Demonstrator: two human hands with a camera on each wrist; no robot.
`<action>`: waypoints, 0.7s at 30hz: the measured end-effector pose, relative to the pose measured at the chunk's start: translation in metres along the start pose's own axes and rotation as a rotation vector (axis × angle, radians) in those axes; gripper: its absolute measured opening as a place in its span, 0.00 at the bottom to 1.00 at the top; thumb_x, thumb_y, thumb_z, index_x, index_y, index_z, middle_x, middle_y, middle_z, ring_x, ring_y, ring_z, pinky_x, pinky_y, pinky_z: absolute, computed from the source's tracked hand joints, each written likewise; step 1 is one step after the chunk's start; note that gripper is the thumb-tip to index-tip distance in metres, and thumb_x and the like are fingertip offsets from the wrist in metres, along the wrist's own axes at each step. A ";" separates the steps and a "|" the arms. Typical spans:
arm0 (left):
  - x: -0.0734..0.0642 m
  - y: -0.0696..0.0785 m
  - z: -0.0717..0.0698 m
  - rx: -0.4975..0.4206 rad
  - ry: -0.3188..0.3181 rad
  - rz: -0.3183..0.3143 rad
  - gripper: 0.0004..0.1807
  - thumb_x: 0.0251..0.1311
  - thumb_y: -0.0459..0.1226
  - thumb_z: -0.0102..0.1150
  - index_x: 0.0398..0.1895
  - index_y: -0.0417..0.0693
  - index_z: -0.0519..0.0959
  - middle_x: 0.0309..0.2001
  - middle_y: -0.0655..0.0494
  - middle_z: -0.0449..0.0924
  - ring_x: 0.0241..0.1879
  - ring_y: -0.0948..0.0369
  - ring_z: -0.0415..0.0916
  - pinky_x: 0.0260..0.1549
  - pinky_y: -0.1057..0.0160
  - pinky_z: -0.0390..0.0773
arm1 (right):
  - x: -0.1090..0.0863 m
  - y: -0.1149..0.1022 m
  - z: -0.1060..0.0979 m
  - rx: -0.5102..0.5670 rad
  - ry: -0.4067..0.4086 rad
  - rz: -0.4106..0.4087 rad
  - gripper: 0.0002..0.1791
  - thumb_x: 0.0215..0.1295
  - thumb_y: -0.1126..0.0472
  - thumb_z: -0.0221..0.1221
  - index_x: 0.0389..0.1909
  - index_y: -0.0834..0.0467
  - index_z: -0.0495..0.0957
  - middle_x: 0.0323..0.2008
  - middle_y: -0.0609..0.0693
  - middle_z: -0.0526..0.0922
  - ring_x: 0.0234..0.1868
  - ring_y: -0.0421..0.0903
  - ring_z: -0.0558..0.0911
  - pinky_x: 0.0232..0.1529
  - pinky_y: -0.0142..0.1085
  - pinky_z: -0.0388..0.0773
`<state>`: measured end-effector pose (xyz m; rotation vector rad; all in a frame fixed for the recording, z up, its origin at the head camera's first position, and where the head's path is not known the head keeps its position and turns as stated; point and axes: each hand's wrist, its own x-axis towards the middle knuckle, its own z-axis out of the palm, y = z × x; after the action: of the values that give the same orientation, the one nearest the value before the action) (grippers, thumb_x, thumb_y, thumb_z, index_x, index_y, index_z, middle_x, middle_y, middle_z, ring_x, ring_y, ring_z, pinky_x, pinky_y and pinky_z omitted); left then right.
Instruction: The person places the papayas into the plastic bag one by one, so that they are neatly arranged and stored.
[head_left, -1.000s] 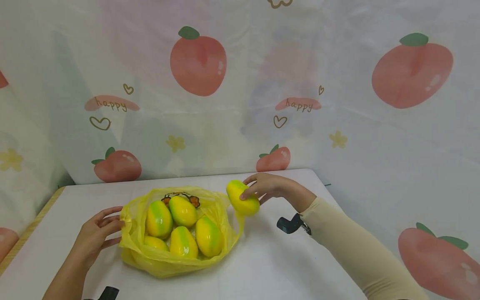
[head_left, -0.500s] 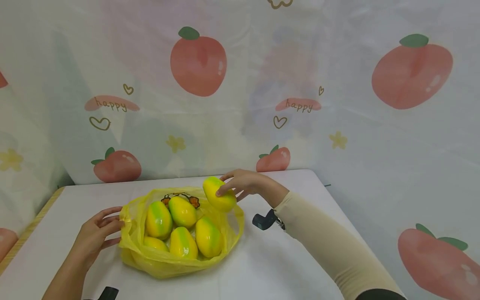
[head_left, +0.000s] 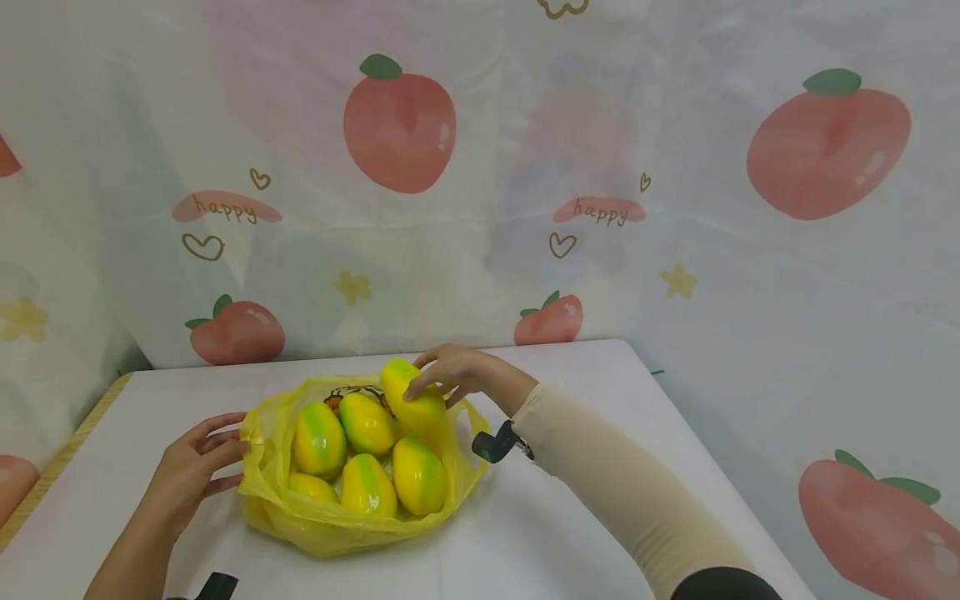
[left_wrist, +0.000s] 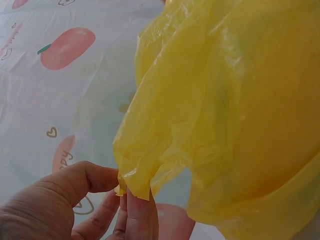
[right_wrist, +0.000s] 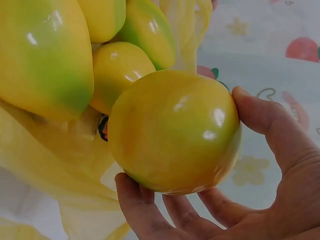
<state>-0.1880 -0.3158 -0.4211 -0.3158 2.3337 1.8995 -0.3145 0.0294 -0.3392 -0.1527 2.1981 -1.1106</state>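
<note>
A yellow plastic bag point(head_left: 300, 533) sits on the table with its mouth spread, and several glossy yellow-green mangoes point(head_left: 367, 487) lie inside. My left hand point(head_left: 191, 471) pinches the bag's left edge between thumb and fingers, as the left wrist view shows with the thin film point(left_wrist: 135, 170) at the fingertips. My right hand point(head_left: 461, 373) grips one more mango point(head_left: 411, 398) over the bag's back right part, just right of the rearmost mango point(head_left: 367, 423). In the right wrist view, thumb and fingers wrap this mango point(right_wrist: 175, 132) from opposite sides.
A white-covered table point(head_left: 562, 517) carries the bag, with a wooden edge point(head_left: 63, 454) showing at left. Behind it hangs a fruit-printed cloth point(head_left: 480, 167). A dark wrist-camera mount point(head_left: 493, 446) juts from the right forearm near the bag's handle.
My right hand has carried its mango leftward, from beside the bag's right rim to over the opening, then slightly down. My left hand stays at the bag's left edge.
</note>
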 end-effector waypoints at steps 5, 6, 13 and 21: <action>0.001 0.000 0.000 0.005 0.002 -0.009 0.33 0.62 0.49 0.65 0.68 0.54 0.65 0.39 0.79 0.75 0.39 0.75 0.78 0.41 0.63 0.86 | 0.003 -0.001 0.009 -0.021 0.022 -0.017 0.40 0.53 0.57 0.73 0.67 0.57 0.68 0.65 0.60 0.69 0.63 0.63 0.74 0.54 0.53 0.81; 0.001 0.000 0.000 0.005 0.001 -0.011 0.33 0.62 0.49 0.65 0.67 0.54 0.65 0.39 0.78 0.75 0.39 0.75 0.78 0.41 0.63 0.86 | 0.003 -0.001 0.010 -0.026 0.032 -0.020 0.40 0.53 0.57 0.73 0.66 0.57 0.68 0.65 0.60 0.69 0.63 0.63 0.74 0.54 0.53 0.81; 0.001 0.000 0.000 0.005 -0.002 -0.013 0.33 0.62 0.49 0.65 0.67 0.54 0.65 0.39 0.78 0.75 0.39 0.75 0.77 0.41 0.63 0.86 | 0.008 0.000 0.018 -0.062 0.077 -0.009 0.40 0.51 0.59 0.74 0.66 0.59 0.69 0.63 0.62 0.70 0.62 0.63 0.74 0.52 0.54 0.82; 0.002 -0.001 -0.001 0.001 -0.005 -0.018 0.33 0.63 0.48 0.64 0.68 0.53 0.65 0.39 0.78 0.76 0.39 0.75 0.77 0.40 0.64 0.86 | 0.016 0.002 0.021 -0.060 0.079 0.025 0.38 0.52 0.61 0.73 0.64 0.63 0.70 0.63 0.62 0.72 0.63 0.64 0.73 0.54 0.56 0.80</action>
<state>-0.1901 -0.3171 -0.4226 -0.3307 2.3204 1.8889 -0.3138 0.0108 -0.3575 -0.1084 2.2982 -1.0543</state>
